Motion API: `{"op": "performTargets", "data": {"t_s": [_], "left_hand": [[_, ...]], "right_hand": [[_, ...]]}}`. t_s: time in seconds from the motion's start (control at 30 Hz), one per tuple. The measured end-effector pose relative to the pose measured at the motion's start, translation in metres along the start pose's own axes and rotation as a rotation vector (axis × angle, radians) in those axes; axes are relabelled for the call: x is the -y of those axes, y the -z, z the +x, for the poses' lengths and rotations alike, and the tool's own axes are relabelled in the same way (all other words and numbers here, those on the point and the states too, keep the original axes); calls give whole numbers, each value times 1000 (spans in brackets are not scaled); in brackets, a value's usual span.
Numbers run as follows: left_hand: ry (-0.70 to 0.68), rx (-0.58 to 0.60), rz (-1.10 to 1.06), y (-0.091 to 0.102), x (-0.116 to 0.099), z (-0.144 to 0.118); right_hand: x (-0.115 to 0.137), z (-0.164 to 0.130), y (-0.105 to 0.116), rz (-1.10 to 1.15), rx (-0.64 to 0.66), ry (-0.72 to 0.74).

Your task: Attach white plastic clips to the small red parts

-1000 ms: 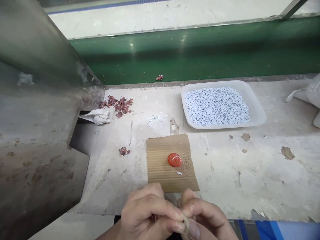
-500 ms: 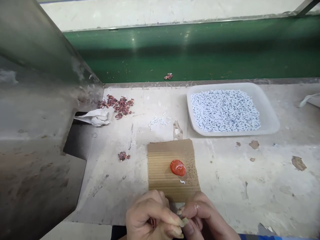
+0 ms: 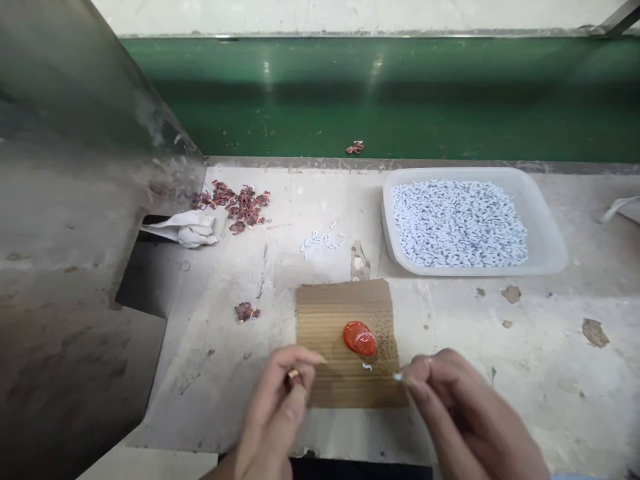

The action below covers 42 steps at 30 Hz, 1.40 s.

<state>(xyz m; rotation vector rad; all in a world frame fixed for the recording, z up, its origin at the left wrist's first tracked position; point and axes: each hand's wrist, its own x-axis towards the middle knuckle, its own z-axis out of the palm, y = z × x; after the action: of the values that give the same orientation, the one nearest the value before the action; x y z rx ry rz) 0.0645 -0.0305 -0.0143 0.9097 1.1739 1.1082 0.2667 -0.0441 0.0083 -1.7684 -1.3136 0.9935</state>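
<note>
From the head camera, both hands hover low over the near edge of a worn, pale worktable (image 3: 500, 347). The left hand (image 3: 275, 413) is curled, its thumb and forefinger pinching a small dark red piece (image 3: 293, 379) just at the near left corner of a cardboard sheet (image 3: 325, 320). The right hand (image 3: 465, 413) is also pinched shut, holding a tiny white piece (image 3: 398, 377) at its fingertips, just off the near right corner of the same cardboard. The two hands are apart, with the cardboard's near edge between them.

On the cardboard sits a glossy blob of red glue (image 3: 360, 338), right of centre, with one loose white bit (image 3: 367, 367) lying just near it.

Farther off to the right stands a clear plastic tray (image 3: 550, 227), filled with small white pieces. A few stray white pieces (image 3: 320, 239) are scattered beyond the cardboard. On the far left lies a heap of dark red scraps (image 3: 240, 203), beside a crumpled white cloth (image 3: 185, 229). A smaller red clump (image 3: 245, 311) lies left of the cardboard. A grey metal housing (image 3: 75, 233) fills the left side, and a green belt (image 3: 400, 100) runs along the far side.
</note>
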Motion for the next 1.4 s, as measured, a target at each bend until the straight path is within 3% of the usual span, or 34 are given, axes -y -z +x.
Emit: {"op": "performTargets", "data": {"t_s": [0.07,0.13,0.33,0.47,0.63,1.2,1.4], "left_hand": [[92,-20,173,19,-11,3],[101,-37,330,36,-20,6],[152,-32,476,60,-24,16],[211,-105,382,59,-26,19],[307,-83,246,55,-31,20],[133,-12,72,59,-25,23],[81,52,198,45,-34,27]], "right_hand": [[-9,17,21,-297,105,143],[-14,30,31,-445,190,272],[-10,41,24,-590,227,415],[-10,40,22,-602,221,416],[-13,37,22,-618,216,405],[-14,27,23,-639,131,405],[-31,9,23,-687,232,442]]}}
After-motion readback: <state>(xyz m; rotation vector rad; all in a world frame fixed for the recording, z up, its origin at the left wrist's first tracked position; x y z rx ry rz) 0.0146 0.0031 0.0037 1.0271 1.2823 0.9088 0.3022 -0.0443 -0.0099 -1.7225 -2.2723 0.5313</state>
